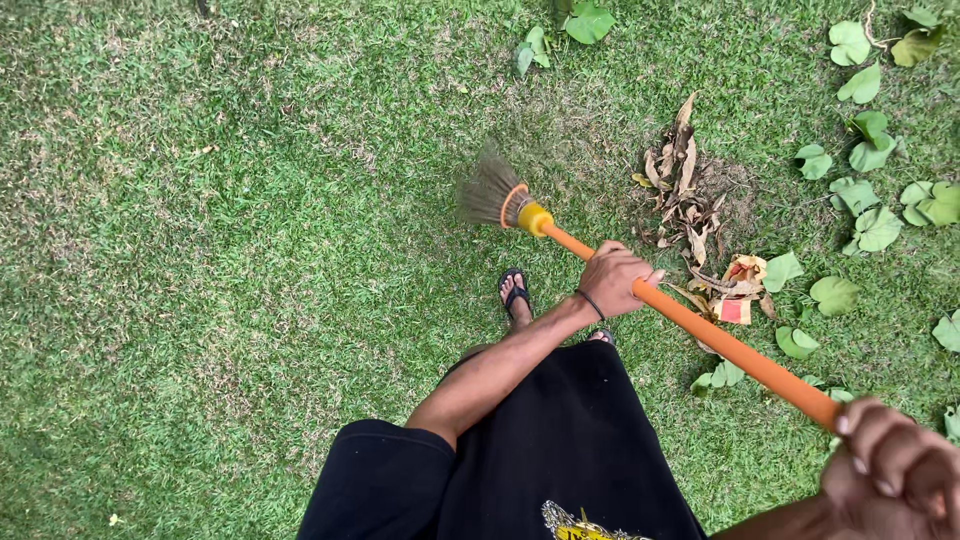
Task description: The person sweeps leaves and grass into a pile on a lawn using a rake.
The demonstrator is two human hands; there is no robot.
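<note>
Both my hands closed around an orange broom on the grass.

At the lower right of the frame my right hand (890,465) wraps the top end of the broom (700,330); my left hand (612,280) clasps the handle mid-frame. The long axis slants from lower right up to the bristle head left of centre, pointing upper left. Just beyond the handle lies a pile of dry leaves (690,205) with a scrap of litter (735,310), and green leaves (875,230) spread along the right edge.
</note>
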